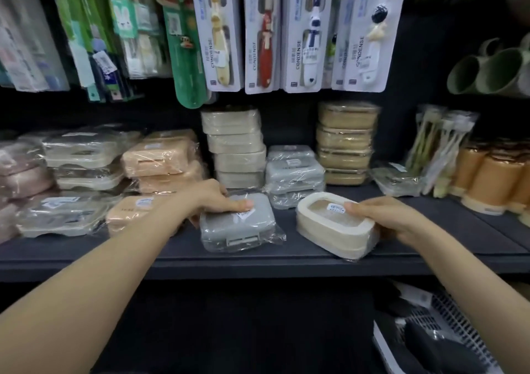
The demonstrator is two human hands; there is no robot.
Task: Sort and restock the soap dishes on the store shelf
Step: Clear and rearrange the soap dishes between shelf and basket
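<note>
Left hand [213,201]: clamped on the grey soap box [238,230], with the thumb laid flat along the lid and the fingers curled at its 9 o'clock edge.
Right hand [384,216]: clamped on the cream soap dish [329,230], with the thumb on the rim by the price sticker and the fingers wrapped round its 3 o'clock side.
Grey soap box: plastic-wrapped, flat on the shelf [286,259] near the front edge, clasp towards 6 o'clock.
Cream soap dish: oval, wrapped, at 3 o'clock of the grey soap box, close to it but apart. It is tilted, and its near end reaches the shelf's front edge.
Grey stack [294,173]: at 12 o'clock of the cream soap dish, just behind it.
Cream stack [236,147]: at 12 o'clock of the grey soap box.
Tan stack [345,141]: at 1 o'clock of the cream soap dish, at the back of the shelf.
Peach boxes [160,156]: at 10 o'clock of the left hand.
Toothbrush packs [286,29]: hanging above the stacks.
Green cups [493,70]: at 2 o'clock, high on the right.
Basket [459,316]: at 5 o'clock, below the shelf.
</note>
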